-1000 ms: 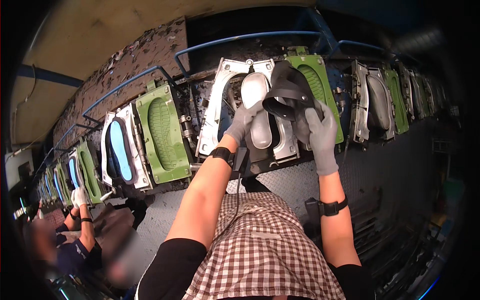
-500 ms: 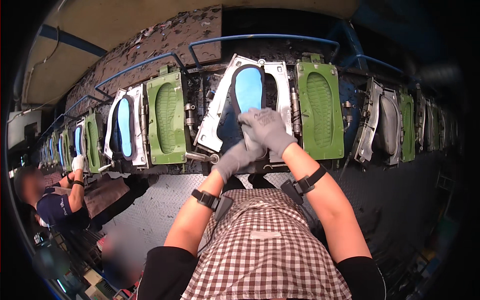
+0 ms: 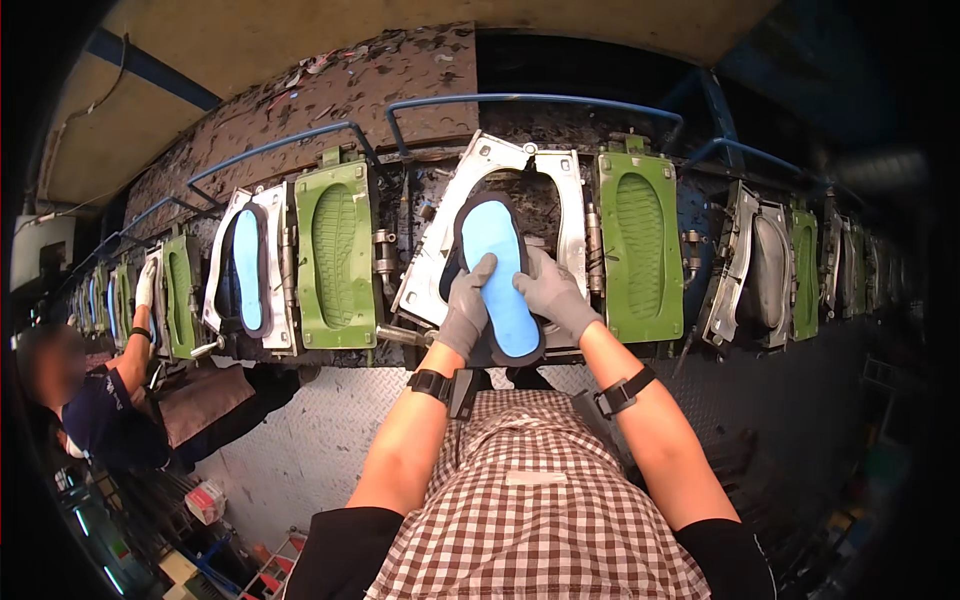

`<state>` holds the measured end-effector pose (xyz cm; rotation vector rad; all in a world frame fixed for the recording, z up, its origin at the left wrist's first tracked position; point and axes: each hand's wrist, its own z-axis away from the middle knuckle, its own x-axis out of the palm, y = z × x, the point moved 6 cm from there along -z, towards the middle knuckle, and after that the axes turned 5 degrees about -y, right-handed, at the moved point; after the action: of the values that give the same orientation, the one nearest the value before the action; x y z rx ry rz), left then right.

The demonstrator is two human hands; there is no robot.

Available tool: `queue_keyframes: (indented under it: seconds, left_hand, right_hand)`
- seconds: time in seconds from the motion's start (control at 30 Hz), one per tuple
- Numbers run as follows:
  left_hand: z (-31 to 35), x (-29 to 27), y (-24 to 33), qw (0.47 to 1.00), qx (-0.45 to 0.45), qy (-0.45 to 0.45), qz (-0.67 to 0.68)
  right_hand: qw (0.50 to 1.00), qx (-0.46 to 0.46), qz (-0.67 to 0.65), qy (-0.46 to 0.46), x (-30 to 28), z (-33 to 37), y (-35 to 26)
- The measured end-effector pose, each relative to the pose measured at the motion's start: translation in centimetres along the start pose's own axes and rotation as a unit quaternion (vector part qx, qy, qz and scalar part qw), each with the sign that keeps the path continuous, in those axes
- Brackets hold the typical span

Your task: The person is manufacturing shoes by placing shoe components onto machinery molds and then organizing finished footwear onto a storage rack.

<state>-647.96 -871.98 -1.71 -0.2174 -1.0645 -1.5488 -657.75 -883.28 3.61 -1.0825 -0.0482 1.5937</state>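
A shoe sole with a light blue face [image 3: 492, 232] and a dark rim is held between my two gloved hands. My left hand [image 3: 464, 308], in a grey glove, grips its left edge with the thumb on the blue face. My right hand [image 3: 556, 292], gloved alike, grips the right edge, thumb also on the blue. The fingers beneath the sole are hidden. Behind it a silver metal mould frame [image 3: 570, 165] stands open, its foot-shaped gap partly covered by the sole. A green mould plate [image 3: 642, 255] with a tread-patterned hollow lies to its right.
Another green mould plate [image 3: 338, 260] and a frame with a blue-faced sole [image 3: 248, 270] are on the left. Further moulds [image 3: 770, 265] curve away right. A blue rail [image 3: 535, 98] runs behind. At far left a co-worker's arm [image 3: 137, 350] reaches to the line.
The sole has come lower, off the frame toward me. My hands, earlier together at its lower end, now grip both sides. The co-worker's hand has moved up and away.
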Motion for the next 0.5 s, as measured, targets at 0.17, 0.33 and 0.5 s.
queue_keyframes:
  seconds: [0.17, 0.33, 0.5]
  left_hand:
    - [-1.3, 1.3, 1.1, 0.982, 0.026, 0.009, -0.189]
    - [-6.6, 2.3, 1.1, 0.979, 0.058, 0.002, -0.196]
    - [-6.2, 4.1, 0.7, 0.901, 0.179, 0.092, -0.385]
  right_hand:
    - [0.982, 0.015, -0.149, 0.115, -0.3, 2.8, 0.6]
    - [0.977, -0.033, -0.024, 0.207, -3.5, 0.0, 0.7]
    - [0.986, -0.023, 0.001, 0.164, -4.8, -0.8, 1.9]
